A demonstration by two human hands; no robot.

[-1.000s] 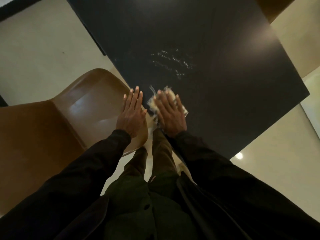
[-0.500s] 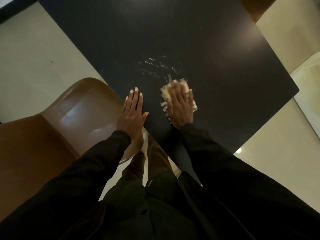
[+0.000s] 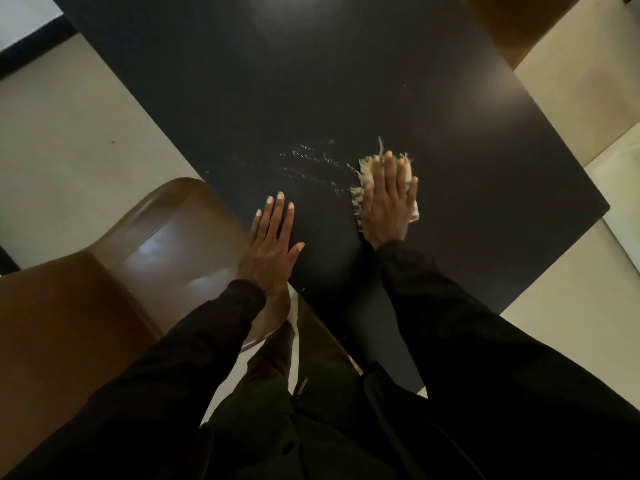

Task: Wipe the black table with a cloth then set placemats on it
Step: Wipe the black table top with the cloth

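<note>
The black table (image 3: 311, 81) fills the upper middle of the head view, its corner pointing toward me. My right hand (image 3: 388, 202) lies flat with straight fingers on a pale frayed cloth (image 3: 360, 194), pressing it onto the tabletop. Only the cloth's ragged edges show around the hand. A patch of small wet droplets (image 3: 311, 161) glistens on the table just left of the cloth. My left hand (image 3: 273, 244) rests flat and open on the table's near left edge, holding nothing. No placemats are in view.
A brown chair (image 3: 138, 258) stands at the table's left edge, right under my left wrist. Another brown chair (image 3: 512, 26) shows at the far right corner. Pale floor (image 3: 86, 140) surrounds the table. My dark trousers and sleeves fill the bottom.
My right hand has slid the cloth away from me and to the right across the table, past the droplets. My left hand has stayed planted at the table edge.
</note>
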